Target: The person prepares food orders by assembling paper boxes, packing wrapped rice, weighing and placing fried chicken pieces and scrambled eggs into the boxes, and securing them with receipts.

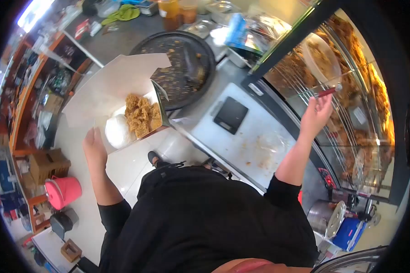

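Observation:
My left hand [94, 148] is closed on the near left edge of an open cardboard takeaway box [105, 93], held up over the floor with its lid flap raised. Inside it, a white rounded mound [118, 131], seemingly rice, sits beside brown fried chicken pieces [141, 116]. At the glass display cabinet, my right hand [317, 116] has its fingers closed round a red handle [327, 92] with a metal end. What kind of utensil this belongs to is not clear. Behind the handle, a pale bowl [322, 59] and a wire rack [300, 86] show in the cabinet.
A white board [209, 132] with crumbs holds a black flat device [231, 115]. Beyond the box lies a round dark pan [146, 48] with crumbs. The cabinet's dark frame [287, 45] borders the right. A pink bucket [63, 192] stands on the floor at left.

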Demonstrator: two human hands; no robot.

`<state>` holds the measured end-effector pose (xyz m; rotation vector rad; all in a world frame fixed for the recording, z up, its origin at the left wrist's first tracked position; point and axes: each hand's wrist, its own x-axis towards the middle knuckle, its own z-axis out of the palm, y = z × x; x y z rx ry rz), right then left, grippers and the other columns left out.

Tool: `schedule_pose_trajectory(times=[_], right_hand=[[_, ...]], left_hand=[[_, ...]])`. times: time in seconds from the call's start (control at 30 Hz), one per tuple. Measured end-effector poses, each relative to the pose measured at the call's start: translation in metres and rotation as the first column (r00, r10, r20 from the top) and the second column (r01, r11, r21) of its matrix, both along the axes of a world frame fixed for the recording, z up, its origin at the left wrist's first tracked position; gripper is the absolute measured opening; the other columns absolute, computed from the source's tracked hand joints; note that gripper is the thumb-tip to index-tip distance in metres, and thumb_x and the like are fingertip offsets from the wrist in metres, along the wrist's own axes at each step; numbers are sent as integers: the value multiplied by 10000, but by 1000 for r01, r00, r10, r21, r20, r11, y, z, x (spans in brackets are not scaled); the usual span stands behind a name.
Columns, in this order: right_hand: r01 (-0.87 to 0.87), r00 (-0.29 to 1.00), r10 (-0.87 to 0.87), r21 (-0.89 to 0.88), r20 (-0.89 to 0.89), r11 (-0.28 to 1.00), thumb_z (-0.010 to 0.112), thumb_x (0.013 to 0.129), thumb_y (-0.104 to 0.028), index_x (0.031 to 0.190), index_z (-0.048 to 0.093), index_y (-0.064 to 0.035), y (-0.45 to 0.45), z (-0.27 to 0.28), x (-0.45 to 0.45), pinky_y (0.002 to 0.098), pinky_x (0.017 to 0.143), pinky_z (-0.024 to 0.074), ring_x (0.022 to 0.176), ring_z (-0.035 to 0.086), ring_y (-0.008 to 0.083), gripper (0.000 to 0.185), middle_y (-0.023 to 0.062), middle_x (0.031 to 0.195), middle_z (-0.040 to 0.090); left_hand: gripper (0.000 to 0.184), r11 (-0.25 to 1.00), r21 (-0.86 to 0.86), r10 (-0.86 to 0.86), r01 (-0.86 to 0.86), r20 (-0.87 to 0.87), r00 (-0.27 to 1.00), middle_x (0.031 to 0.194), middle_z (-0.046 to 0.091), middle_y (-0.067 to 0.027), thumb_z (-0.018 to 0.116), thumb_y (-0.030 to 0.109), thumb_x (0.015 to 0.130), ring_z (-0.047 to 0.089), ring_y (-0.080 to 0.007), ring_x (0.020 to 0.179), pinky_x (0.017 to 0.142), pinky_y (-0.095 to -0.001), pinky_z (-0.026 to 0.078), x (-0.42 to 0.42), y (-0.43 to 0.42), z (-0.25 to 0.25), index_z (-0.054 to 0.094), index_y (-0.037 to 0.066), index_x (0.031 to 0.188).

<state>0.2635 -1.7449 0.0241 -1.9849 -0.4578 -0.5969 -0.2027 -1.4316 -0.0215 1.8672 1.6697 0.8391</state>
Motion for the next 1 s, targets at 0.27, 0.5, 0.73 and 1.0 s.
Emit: schedule_pose_trajectory(times=[0.27,0.5,0.73,1.0], right_hand=[[32,996,-26,71,-84,997,612,825,-81,1322,465,13,69,-37,50,332,910,430,1056,566,221,527,149,1152,581],[81,980,-71,48,-188,996,585,847,-122,1263,506,44,129,-13,39,309,931,402,1052,569,210,455,132,1206,596],[-15,993,24,-77,119,997,581,908,-224,1110,617,25,335,18,-106,327,908,455,1002,615,232,323,149,1092,651],[-745,625,758,-435,-188,506,590,867,-215,1053,672,-130,710,-112,-210,352,804,500,915,647,279,221,96,983,682]], left_hand=[[363,992,-3,128,-128,-52,990,1039,631,-282,468,197,945,617,-329,997,876,-356,441,-190,112,-56,573,-113,1099],[283,989,-74,136,-130,78,988,852,632,-246,436,152,945,623,-298,793,745,-369,459,-273,181,-25,596,-75,1001],[299,963,-204,158,-174,-92,983,863,644,-235,429,174,948,630,-297,804,750,-362,463,-306,270,-22,599,-64,1009],[321,988,-93,104,-120,-162,981,851,629,-219,442,208,955,593,-295,755,728,-358,448,-271,407,-34,586,-78,989]])
